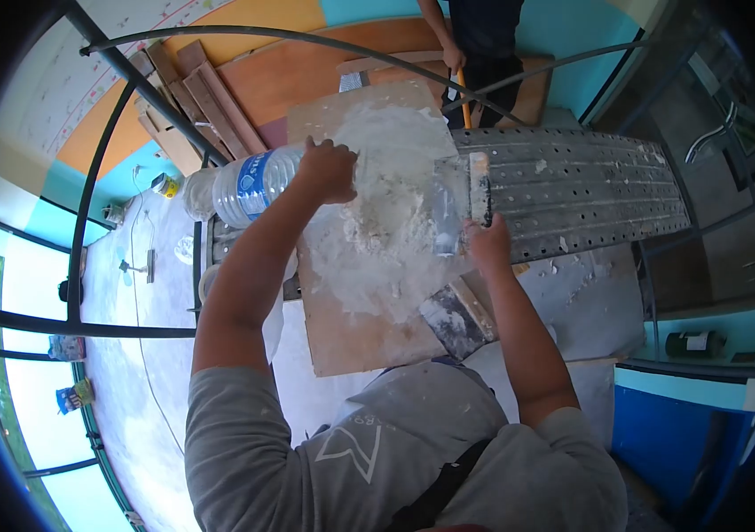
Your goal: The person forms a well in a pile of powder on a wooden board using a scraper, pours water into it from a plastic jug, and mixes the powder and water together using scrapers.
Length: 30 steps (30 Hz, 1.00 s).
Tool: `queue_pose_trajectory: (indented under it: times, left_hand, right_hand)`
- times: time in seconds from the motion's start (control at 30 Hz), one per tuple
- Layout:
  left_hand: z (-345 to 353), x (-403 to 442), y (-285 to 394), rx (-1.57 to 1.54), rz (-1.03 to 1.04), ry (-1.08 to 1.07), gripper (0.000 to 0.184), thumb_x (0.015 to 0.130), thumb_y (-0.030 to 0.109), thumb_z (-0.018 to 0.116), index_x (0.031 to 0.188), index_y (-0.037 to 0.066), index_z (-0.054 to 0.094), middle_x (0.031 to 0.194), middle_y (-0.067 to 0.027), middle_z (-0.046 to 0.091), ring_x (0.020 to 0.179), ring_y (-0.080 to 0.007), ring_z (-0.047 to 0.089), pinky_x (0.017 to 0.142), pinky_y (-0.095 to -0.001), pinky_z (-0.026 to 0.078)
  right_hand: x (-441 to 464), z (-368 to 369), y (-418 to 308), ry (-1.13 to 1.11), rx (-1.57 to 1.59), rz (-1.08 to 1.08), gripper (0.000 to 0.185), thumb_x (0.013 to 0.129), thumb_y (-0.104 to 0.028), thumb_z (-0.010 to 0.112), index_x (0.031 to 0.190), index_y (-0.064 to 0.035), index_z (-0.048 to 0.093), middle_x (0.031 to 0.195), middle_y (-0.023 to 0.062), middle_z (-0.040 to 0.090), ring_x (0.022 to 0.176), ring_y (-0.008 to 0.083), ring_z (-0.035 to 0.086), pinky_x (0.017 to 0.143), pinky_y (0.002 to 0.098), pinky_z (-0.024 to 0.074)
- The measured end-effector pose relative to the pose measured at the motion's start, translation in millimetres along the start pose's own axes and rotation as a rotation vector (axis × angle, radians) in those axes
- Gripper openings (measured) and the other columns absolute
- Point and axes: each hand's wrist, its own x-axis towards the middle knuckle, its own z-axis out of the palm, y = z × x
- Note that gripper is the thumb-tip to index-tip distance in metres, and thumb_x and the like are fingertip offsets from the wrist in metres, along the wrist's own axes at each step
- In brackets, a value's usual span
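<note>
A large clear water bottle with a blue label (256,184) lies on its side at the board's left edge. My left hand (330,170) is at the bottle's right end, its fingers bent; what they grip there is hidden. In my right hand (487,241) is a trowel (480,188) with a whitish, powder-caked bar, held upright over the board's right side. A pile of white powder (373,222) lies between my hands on the dusty board (346,341). Just left of the trowel is a clear, dusty flat piece (446,213).
A perforated metal plank (573,182) extends right. Dark metal bars (116,71) frame the left and top. Wooden boards (204,102) lean behind. Another person (486,35) stands beyond the board, holding a yellow stick. A dark, powdery block (453,321) lies near my body.
</note>
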Motion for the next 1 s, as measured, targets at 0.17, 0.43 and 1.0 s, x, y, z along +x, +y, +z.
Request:
queue_pose_trajectory:
  times: [0.17,0.43,1.0]
  left_hand:
    - [-30,-41,-60,-0.201,-0.118,0.263,0.054,0.065,0.038,0.080,0.105,0.007,0.064,0.103,-0.0150,0.067,0.100,-0.0325,0.063,0.091,-0.0490,0.046]
    - [-7,-155,-208,-0.642,-0.603,0.725,0.054,0.072,0.042,0.081,0.106,0.003,0.067,0.103,-0.0147,0.070,0.095,-0.0290,0.068,0.082,-0.0381,0.052]
    - [67,-167,-41,-1.099,-0.487,0.620,0.044,0.087,0.039,0.068,0.108,0.001,0.064,0.095,-0.0181,0.067,0.087,-0.0305,0.065,0.077,-0.0406,0.051]
  right_hand:
    - [1,3,13,0.019,0.075,0.089,0.034,0.082,-0.019,0.073,0.105,0.0034,0.060,0.097,0.0172,0.067,0.088,0.0270,0.065,0.078,0.0382,0.0487]
    - [-10,2,10,0.020,0.094,0.125,0.040,0.082,-0.021,0.073,0.109,0.0048,0.058,0.103,0.0221,0.066,0.097,0.0342,0.065,0.082,0.0408,0.0482]
    - [-69,36,-58,0.091,-0.107,-0.442,0.029,0.088,-0.021,0.064,0.105,-0.0005,0.054,0.098,0.0206,0.061,0.093,0.0398,0.059,0.081,0.0462,0.0454]
